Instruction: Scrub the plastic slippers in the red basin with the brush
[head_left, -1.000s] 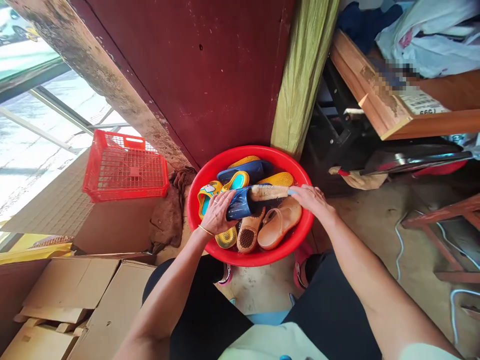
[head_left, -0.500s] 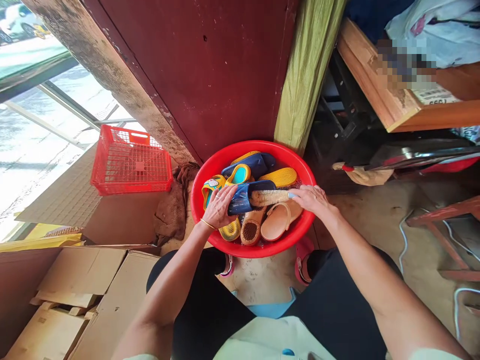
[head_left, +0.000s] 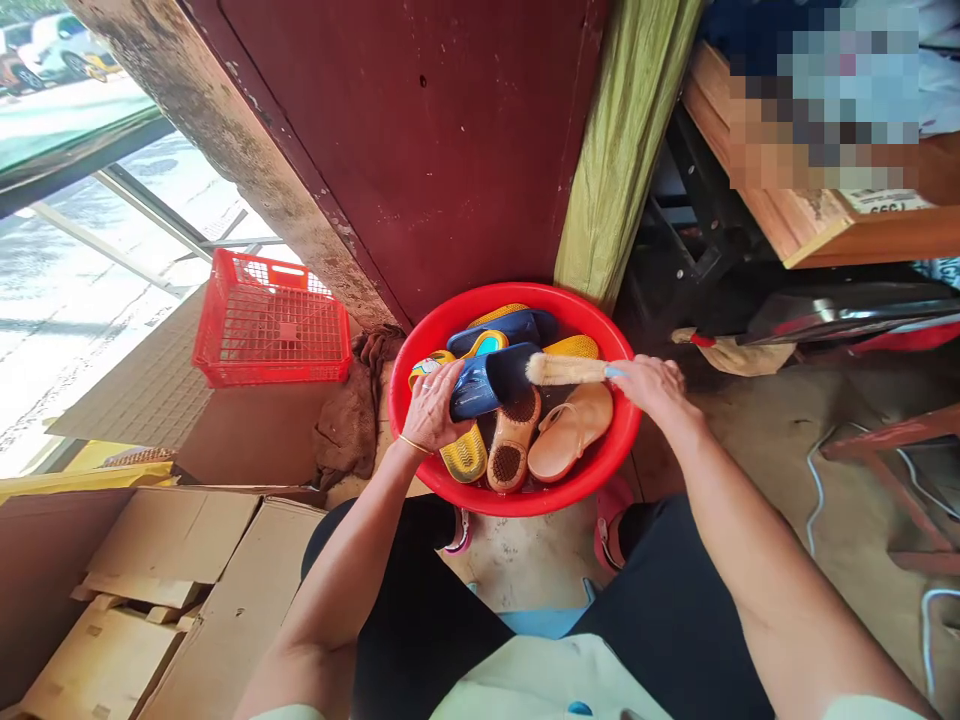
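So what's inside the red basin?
Tan sandals, a blue slipper and yellow footwear, some with turquoise insides. The left hand, held slipper and brush hide parts; what's underneath the pile can't be seen.

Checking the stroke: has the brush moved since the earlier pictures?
Yes. Judged against the red tub, the brush has shifted right, toward the tub's right rim, drawing back from the strap of the held slipper.

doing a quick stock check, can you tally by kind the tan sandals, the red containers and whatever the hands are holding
Tan sandals: 2
Red tub: 1
Red crate: 1
Dark blue slipper, in the left hand: 1
Brush, in the right hand: 1
Total: 6
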